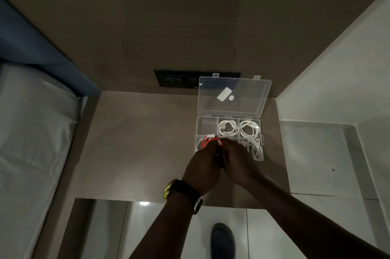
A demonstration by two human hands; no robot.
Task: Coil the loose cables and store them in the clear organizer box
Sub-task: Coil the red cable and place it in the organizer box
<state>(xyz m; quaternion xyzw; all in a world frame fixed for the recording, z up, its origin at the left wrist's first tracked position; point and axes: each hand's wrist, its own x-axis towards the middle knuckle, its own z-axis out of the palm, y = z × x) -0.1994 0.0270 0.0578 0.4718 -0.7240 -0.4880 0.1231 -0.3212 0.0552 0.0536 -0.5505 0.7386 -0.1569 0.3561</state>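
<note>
A home bedroom: sheeted bed (31,132) beside a wooden side table (137,142), tiled floor (316,174).

We are seeing a red-orange cable (207,141) glowing among white cables (228,128) in the clear organizer box (198,130), on a beige worktop (137,142); a gold watch (168,190) on a black strap and a dark blue slipper (222,239) are showing nearer.

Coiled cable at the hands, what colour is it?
Red-orange cable, with a white end; it shows best in the head view, over the organizer box's near-left compartment.
</note>
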